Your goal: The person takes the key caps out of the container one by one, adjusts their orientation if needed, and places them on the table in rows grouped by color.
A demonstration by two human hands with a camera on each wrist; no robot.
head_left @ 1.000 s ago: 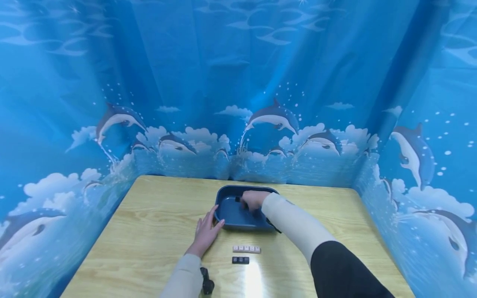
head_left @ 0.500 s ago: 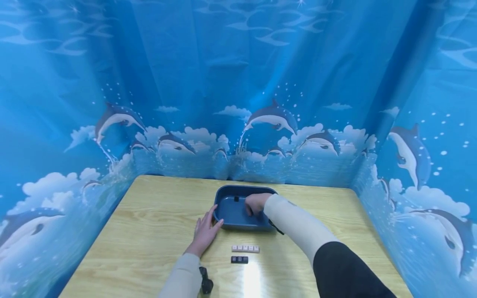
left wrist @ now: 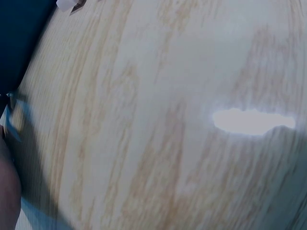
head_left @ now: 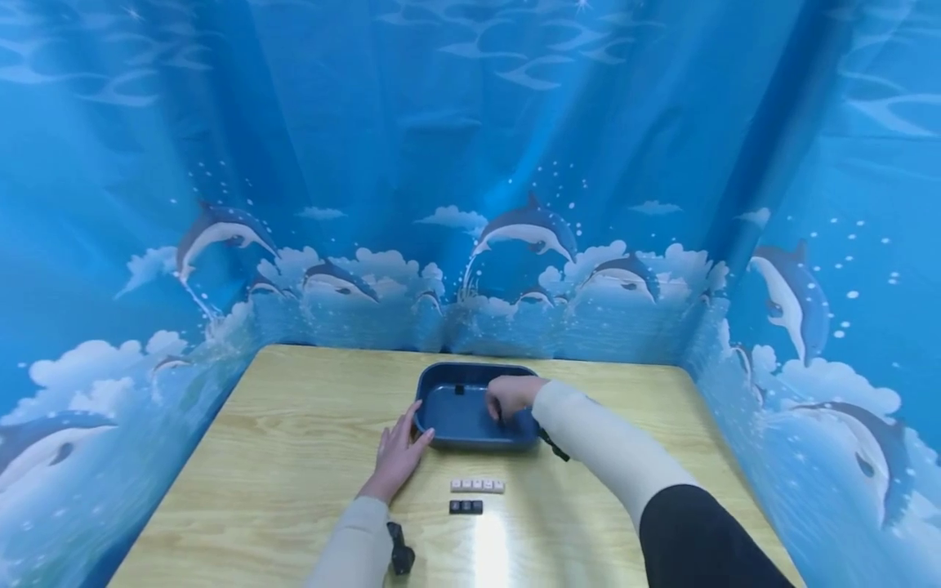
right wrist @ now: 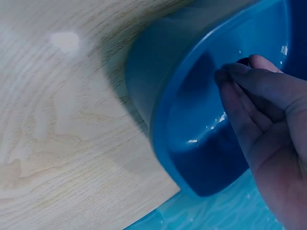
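Note:
A dark blue rectangular tub (head_left: 470, 445) stands towards the back of the table. My right hand (head_left: 509, 395) is inside it, thumb and fingertips pinched together on a small dark piece, probably a black keycap (right wrist: 243, 61), mostly hidden by the fingers. Another black keycap (head_left: 459, 389) lies in the tub near its back wall. With fairly straight fingers, my left hand (head_left: 397, 454) rests against the tub's front left corner. Before the tub lies a row of white keycaps (head_left: 477, 486), and nearer to me a short row of black keycaps (head_left: 466, 507).
The wooden table (head_left: 309, 457) ends at a blue dolphin-print curtain (head_left: 353, 318) at the back and sides. A bright glare (head_left: 491, 547) falls on the wood in front of the black row.
Inside the tub, my right hand has drawn away from the black keycap near the back wall, slightly to the right and nearer. The left hand stays at the tub's corner.

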